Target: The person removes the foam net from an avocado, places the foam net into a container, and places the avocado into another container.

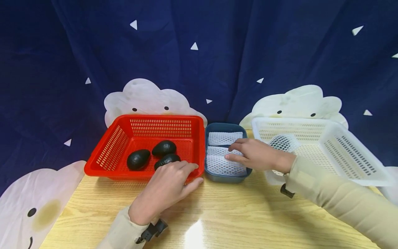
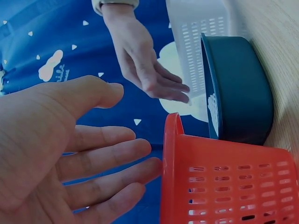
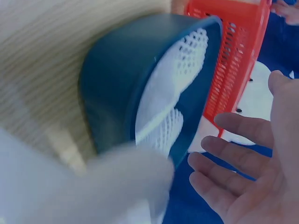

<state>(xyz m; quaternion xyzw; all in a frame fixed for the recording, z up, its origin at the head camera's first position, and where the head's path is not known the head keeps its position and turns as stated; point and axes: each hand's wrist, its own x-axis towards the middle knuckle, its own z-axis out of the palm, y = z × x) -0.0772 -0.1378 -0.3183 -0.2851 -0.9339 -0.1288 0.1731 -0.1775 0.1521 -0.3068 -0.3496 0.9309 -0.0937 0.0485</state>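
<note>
Over the front right rim of a red plastic basket [image 1: 104, 171] is my left hand [image 1: 168, 188], its fingers relaxed and nothing in its grasp. Several dark green avocados lie inside: one avocado [image 1: 138, 159] at left, another avocado [image 1: 164, 148] behind, and a third avocado [image 1: 166, 160] partly covered by the hand. My right hand [image 1: 259, 155] hovers above a teal tub [image 1: 227, 178], fingers spread and holding nothing. White foam net sleeves lie in the tub, a rear sleeve [image 1: 225, 138] and front sleeves [image 1: 220, 162] partly behind the fingertips.
To the right stands a white plastic basket [image 1: 345, 150]. In it, a dark item in a white foam net [image 1: 283, 142] sits at the left, partly hidden by my right hand. The baskets and tub stand side by side on a wooden table [image 1: 236, 214], before a blue curtain [image 1: 224, 62].
</note>
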